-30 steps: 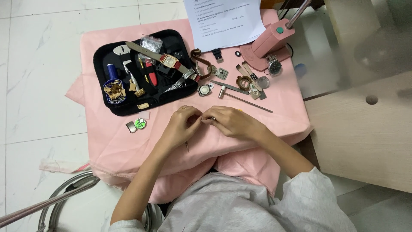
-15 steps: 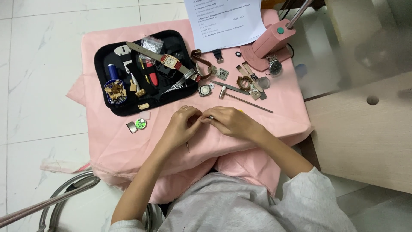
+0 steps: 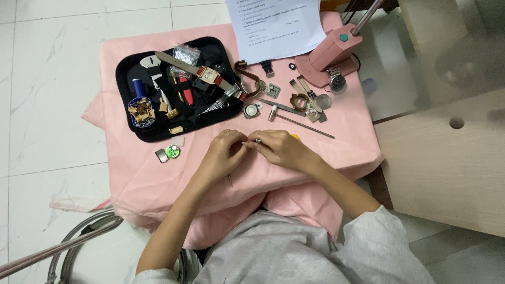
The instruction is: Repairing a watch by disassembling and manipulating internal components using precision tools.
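Change: over the last second almost nothing is shifting; both hands are staying pressed together at the same spot on the cloth, so the fine work on the small part is carrying on in place.
Left of the grip: a small green round piece point(image 3: 172, 151) and a grey metal tab point(image 3: 161, 155) are lying on the cloth, near the left hand.
Left hand point(image 3: 223, 155): it is curling inward, fingertips pinching toward the right hand; a thin metal pin point(image 3: 230, 180) is sticking out below the palm, so it seems to be holding a slim tool.
Small part point(image 3: 258, 140): a tiny round metal piece is sitting right where the fingertips of both hands are meeting.
Right hand point(image 3: 281, 150): it is closing its fingers on that small part from the other side, touching the left hand.
Beyond the grip: a black tool tray point(image 3: 138, 132) with a strapped watch point(image 3: 208, 76), a small hammer point(image 3: 281, 108) and a pink press point(image 3: 329, 55) are lying well apart from the hands.
Surface: a pink cloth point(image 3: 131, 179) is covering a small table.
Room: white floor tiles point(image 3: 47, 105) are showing on the left, a pale wooden top point(image 3: 447, 168) on the right.
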